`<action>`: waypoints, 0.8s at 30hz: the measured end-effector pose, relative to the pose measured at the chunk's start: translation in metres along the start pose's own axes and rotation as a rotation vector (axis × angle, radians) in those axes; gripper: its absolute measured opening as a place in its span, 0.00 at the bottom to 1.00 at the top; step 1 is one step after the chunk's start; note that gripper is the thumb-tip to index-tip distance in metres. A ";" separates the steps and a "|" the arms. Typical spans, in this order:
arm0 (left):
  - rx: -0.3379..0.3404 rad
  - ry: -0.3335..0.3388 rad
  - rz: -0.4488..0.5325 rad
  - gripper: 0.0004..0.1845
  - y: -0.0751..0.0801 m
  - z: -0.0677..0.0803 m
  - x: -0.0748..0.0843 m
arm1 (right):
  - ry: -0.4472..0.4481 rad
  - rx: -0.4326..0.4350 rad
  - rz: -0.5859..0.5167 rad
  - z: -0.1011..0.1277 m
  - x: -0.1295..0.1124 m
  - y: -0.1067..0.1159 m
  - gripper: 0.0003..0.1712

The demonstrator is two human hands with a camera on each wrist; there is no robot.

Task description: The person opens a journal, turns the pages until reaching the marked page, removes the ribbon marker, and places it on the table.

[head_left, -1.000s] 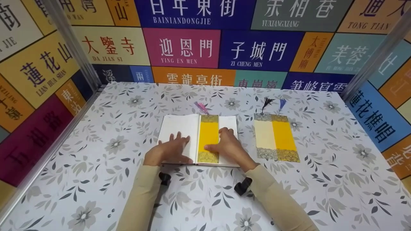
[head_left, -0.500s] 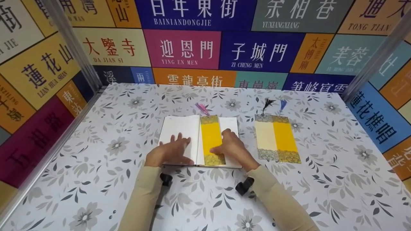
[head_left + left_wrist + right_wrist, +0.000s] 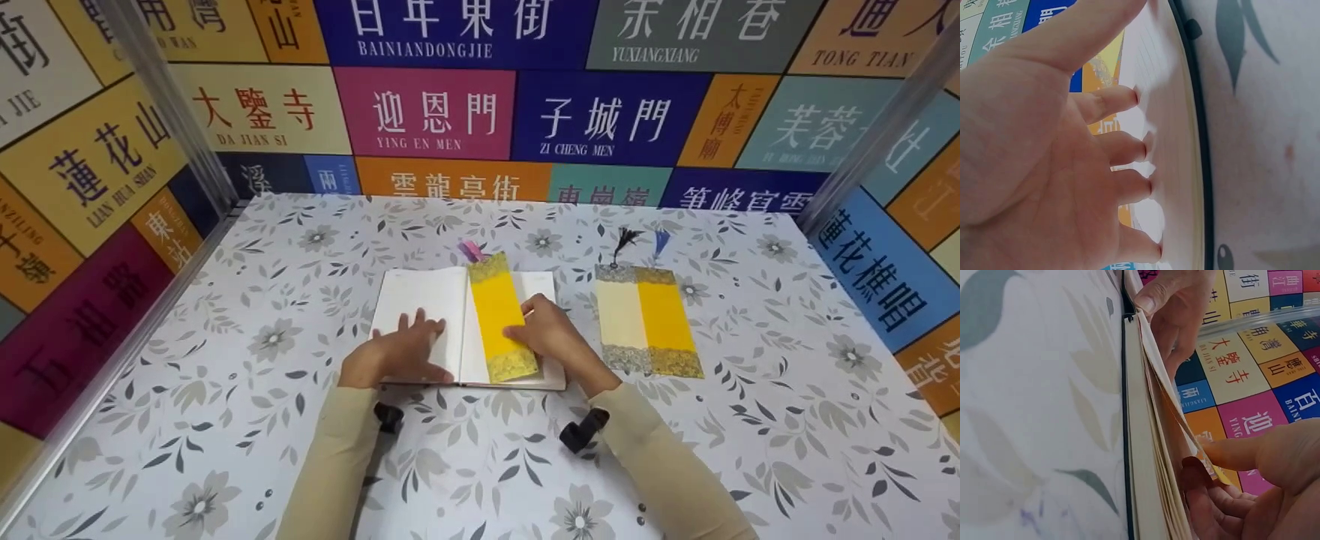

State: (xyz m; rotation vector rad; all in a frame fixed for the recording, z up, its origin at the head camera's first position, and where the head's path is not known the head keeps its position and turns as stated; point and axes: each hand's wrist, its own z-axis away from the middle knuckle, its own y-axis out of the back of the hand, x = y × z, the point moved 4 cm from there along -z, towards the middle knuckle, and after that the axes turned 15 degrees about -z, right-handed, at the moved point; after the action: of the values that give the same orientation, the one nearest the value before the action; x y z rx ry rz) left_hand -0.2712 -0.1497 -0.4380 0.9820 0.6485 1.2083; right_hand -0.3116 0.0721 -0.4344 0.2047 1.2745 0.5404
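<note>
Bright even light, soft shadows, wrist views blurred close up

Right hand (image 3: 553, 339) covers part of the open white-paged notebook's (image 3: 420, 300) right page; whether it pinches the yellow gold-ended bookmark (image 3: 501, 319) is unclear from the head view. Left wrist view: palm blocks most of the page. Pink tassel (image 3: 471, 250) too small to detail.

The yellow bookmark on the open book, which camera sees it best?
The head view: the whole yellow bookmark lies tilted on the open book, with the right hand on its edge. The right wrist view shows only a pinched corner; the left wrist view shows just a yellow sliver behind the fingers.
</note>
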 end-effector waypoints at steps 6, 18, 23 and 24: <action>0.004 -0.008 0.039 0.53 0.001 0.001 -0.002 | 0.049 0.021 -0.108 -0.002 0.001 0.024 0.27; 0.013 -0.017 0.052 0.53 -0.002 0.001 -0.001 | 0.085 0.170 -0.241 0.010 -0.002 0.116 0.32; 0.010 -0.017 0.051 0.54 -0.002 0.001 -0.002 | 0.063 0.275 -0.238 0.014 0.009 0.161 0.34; 0.013 -0.019 0.056 0.53 -0.002 0.001 -0.002 | 0.058 0.296 -0.237 0.015 0.013 0.171 0.34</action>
State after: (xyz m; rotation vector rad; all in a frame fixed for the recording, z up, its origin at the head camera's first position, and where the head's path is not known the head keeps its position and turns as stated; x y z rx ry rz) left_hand -0.2700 -0.1519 -0.4392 1.0277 0.6182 1.2442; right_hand -0.3411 0.2275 -0.3666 0.2814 1.4103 0.1537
